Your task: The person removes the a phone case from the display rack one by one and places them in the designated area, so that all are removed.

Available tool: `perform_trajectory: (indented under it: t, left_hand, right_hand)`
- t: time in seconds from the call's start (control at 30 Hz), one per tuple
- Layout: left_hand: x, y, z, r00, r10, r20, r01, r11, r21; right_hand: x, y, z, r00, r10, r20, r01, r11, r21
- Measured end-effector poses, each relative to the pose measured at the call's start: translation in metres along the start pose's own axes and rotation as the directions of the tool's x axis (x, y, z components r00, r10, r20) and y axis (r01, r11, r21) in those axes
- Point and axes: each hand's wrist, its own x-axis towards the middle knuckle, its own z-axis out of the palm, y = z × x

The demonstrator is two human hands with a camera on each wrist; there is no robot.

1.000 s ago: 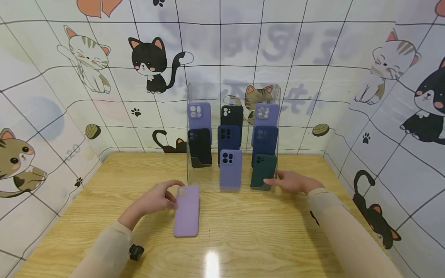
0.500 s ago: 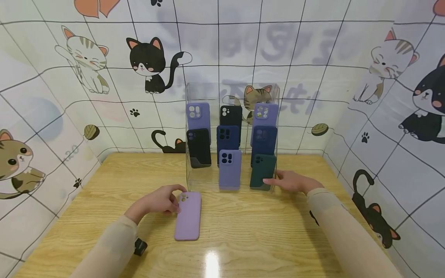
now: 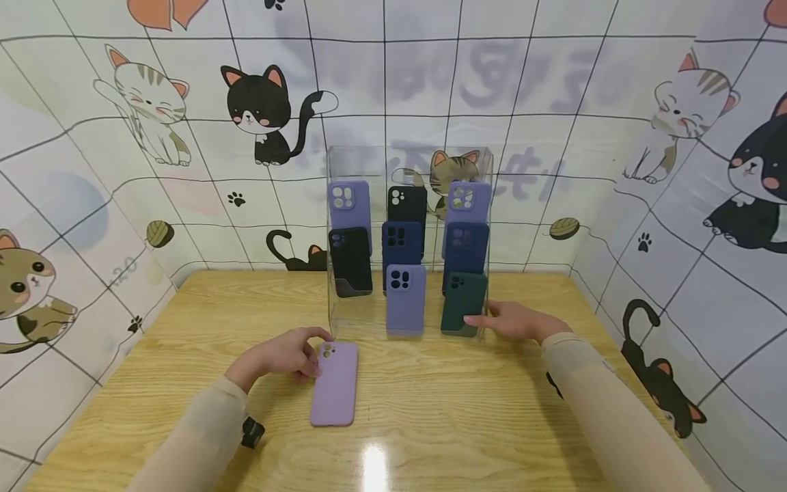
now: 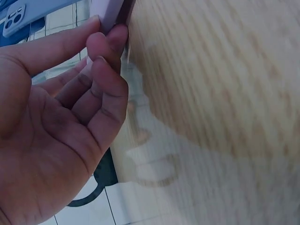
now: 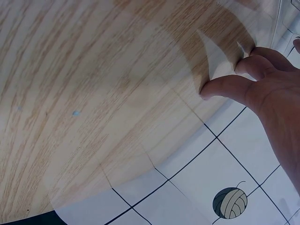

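A lilac phone case [image 3: 335, 386] lies flat on the wooden table [image 3: 467, 424], camera cutout at its far end. My left hand [image 3: 287, 355] pinches its top left edge; in the left wrist view the curled fingers [image 4: 105, 56] and thumb hold the case's edge [image 4: 111, 11]. Behind it a clear acrylic display stand [image 3: 410, 160] holds several phone cases in three columns, among them a lilac one [image 3: 405, 298] and a dark green one [image 3: 462, 303] in front. My right hand [image 3: 513, 321] holds the stand's front right corner, bent fingertips [image 5: 243, 70] against the clear wall [image 5: 154, 140].
Cartoon-cat panels [image 3: 92, 171] wall the table on the left, back and right. A small black object [image 3: 253, 432] sits by my left sleeve. Bare wood stretches in front of the stand and toward the near edge, with a bright glare spot [image 3: 375, 465].
The left hand has drawn the lilac case slightly nearer and to the right, and its camera cutout now shows. The right hand has stayed on the stand.
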Motion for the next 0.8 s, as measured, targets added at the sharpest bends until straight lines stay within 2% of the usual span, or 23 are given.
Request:
perform_trajectory:
  t: [0.17, 0.43, 0.6, 0.8]
  left_hand:
    - [-0.0031, 0.0018, -0.0069, 0.999, -0.024, -0.025, 0.025, 0.999, 0.036]
    - [0.0025, -0.0012, -0.0089, 0.998, -0.024, -0.055, 0.034, 0.983, 0.182]
    - [0.0039, -0.0034, -0.0079, 0.997, -0.04, -0.064, 0.051, 0.984, 0.173]
    - [0.0003, -0.0041, -0.0054, 0.998, -0.029, -0.053, 0.037, 0.986, 0.162]
  right_hand:
    - [-0.0005, -0.0005, 0.0001, 1.0, 0.001, 0.0, -0.001, 1.0, -0.005]
    - [0.0003, -0.0012, -0.0003, 1.0, 0.003, 0.0, -0.003, 1.0, -0.011]
    - [0.001, -0.0014, 0.0001, 1.0, 0.003, -0.004, -0.003, 1.0, -0.01]
    - [-0.0002, -0.0016, -0.0012, 1.0, 0.001, 0.008, 0.0, 1.0, -0.009]
